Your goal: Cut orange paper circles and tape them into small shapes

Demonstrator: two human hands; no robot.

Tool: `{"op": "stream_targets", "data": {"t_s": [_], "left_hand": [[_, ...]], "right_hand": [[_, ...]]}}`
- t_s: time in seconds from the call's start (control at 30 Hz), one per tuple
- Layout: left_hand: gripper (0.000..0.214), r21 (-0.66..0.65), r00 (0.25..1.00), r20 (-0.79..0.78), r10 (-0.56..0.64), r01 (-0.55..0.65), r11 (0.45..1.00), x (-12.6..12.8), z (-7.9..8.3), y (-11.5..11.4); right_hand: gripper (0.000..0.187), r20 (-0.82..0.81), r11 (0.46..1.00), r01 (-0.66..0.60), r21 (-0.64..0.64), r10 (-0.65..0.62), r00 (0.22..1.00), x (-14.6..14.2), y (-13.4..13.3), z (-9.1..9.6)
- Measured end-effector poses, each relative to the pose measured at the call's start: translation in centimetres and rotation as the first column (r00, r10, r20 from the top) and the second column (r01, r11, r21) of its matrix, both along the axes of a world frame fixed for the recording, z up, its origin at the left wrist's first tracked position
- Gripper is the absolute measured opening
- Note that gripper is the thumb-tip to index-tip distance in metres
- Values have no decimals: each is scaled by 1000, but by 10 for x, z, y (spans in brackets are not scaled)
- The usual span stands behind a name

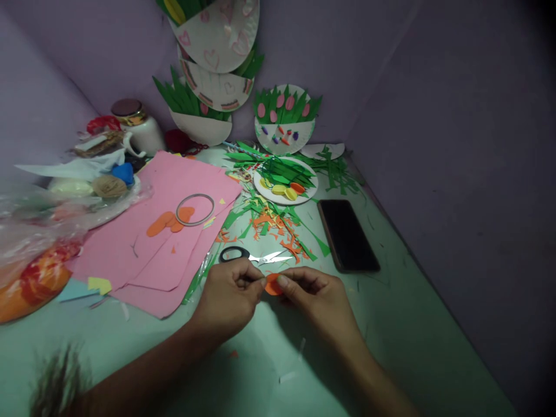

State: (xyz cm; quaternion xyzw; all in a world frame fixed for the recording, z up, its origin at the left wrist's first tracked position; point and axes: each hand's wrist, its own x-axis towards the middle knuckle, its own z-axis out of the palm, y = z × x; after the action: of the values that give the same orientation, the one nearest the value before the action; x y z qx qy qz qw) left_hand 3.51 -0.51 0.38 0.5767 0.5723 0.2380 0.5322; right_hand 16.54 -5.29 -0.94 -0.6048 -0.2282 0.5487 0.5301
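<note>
Between my two hands is a small orange paper oval (273, 285), held just above the table. My left hand (230, 292) pinches its left edge between thumb and fingertips. On the other side, my right hand (319, 295) grips it with the thumb on top. Right behind my fingers lies a pair of black-handled scissors (256, 256) with the blades apart, pointing right. Several orange paper ovals (163, 223) rest on pink paper sheets (143, 255) to the left, partly inside a thin ring (195, 223).
A white paper plate (258, 188) holds green strips and yellow and orange ovals. Paper scraps (264, 223) litter the table before it. A phone (348, 236) lies at right. Decorated half-plates (284, 124) lean on the wall. A jar (147, 134) and plastic bags (39, 231) stand left.
</note>
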Motion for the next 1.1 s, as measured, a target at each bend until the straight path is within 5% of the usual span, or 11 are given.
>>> {"op": "stream_targets", "data": {"t_s": [0.43, 0.7, 1.1], "left_hand": [[25, -242, 981, 189, -38, 84, 967, -3, 4, 6], [12, -227, 994, 90, -55, 74, 971, -2, 8, 8], [16, -172, 988, 151, -19, 45, 984, -2, 2, 8]], "right_hand": [[20, 19, 999, 47, 3, -47, 999, 2, 0, -6], [19, -13, 1000, -2, 8, 2, 1000, 1, -1, -3], [23, -115, 999, -37, 17, 39, 993, 0, -2, -2]]}}
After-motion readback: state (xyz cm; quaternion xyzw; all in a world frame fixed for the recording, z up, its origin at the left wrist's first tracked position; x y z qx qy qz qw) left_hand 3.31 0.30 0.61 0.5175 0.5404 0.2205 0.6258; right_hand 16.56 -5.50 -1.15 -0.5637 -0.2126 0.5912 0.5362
